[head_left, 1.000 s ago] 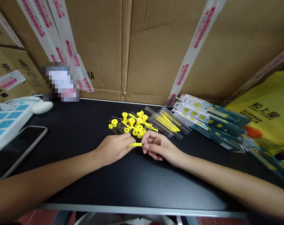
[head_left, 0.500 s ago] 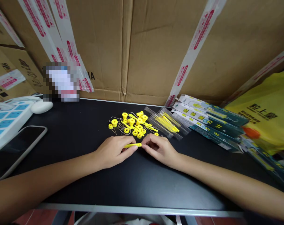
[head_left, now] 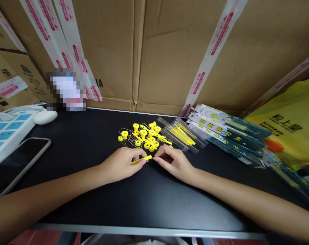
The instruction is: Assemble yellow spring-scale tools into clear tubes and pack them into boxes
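My left hand (head_left: 122, 163) pinches a thin yellow plastic stick (head_left: 141, 159) that points right and slightly up. My right hand (head_left: 175, 162) meets it from the right, its fingertips closed on something very thin at the stick's tip, possibly a wire; I cannot make it out. Both hands rest low over the black table (head_left: 93, 190). Just behind them lies a pile of small yellow spools, yellow sticks and thin wire loops (head_left: 144, 135).
Clear bags of yellow sticks (head_left: 181, 134) and dark printed packets (head_left: 228, 134) lie at the right, a yellow bag (head_left: 289, 126) beyond them. A phone (head_left: 19, 161), a white power strip (head_left: 6, 131) and a white mouse (head_left: 45, 116) sit left. Taped cardboard boxes (head_left: 157, 51) wall the back.
The yellow stick has tilted, its left end lower in my left hand. My right hand has closed its fingers at the stick's right tip and shifted slightly toward me.
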{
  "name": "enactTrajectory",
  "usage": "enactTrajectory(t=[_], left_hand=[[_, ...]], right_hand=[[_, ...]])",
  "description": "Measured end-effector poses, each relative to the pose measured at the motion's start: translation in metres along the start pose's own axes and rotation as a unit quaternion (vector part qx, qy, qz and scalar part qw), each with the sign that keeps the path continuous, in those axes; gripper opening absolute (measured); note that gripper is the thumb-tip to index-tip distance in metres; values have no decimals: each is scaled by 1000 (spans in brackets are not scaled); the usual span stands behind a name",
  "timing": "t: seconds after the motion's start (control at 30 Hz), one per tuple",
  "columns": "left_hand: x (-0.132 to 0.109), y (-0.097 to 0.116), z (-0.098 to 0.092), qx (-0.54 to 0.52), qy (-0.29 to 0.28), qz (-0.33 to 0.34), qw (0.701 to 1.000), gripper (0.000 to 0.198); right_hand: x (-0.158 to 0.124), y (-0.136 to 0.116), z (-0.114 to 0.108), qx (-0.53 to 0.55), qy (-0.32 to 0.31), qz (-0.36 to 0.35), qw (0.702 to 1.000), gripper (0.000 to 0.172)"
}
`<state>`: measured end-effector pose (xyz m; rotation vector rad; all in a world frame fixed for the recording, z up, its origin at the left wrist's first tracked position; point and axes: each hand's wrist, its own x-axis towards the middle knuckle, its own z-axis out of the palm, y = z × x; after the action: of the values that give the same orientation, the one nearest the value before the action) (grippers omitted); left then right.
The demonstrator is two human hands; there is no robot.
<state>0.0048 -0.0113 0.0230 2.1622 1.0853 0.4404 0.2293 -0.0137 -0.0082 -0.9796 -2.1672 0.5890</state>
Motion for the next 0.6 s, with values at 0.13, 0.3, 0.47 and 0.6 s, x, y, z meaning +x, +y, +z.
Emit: enactTrajectory(t=[0.13,0.3,0.47,0.6], left_hand=[[-1,2,1,-75,-61,-48,994,23],[-2,4,1,-167,-130,-89,973,28],[-2,4,5,-208,-161,-97,960,23],[-3,5,6,-195,-148,-94,965,24]], right_hand=[[0,2,0,13,-9,-8,1000,18],[1,2,0,28,-26,-4,999,21],[2,1,0,57,-35,11,998,24],[1,1,1,73,-43,15,996,25]])
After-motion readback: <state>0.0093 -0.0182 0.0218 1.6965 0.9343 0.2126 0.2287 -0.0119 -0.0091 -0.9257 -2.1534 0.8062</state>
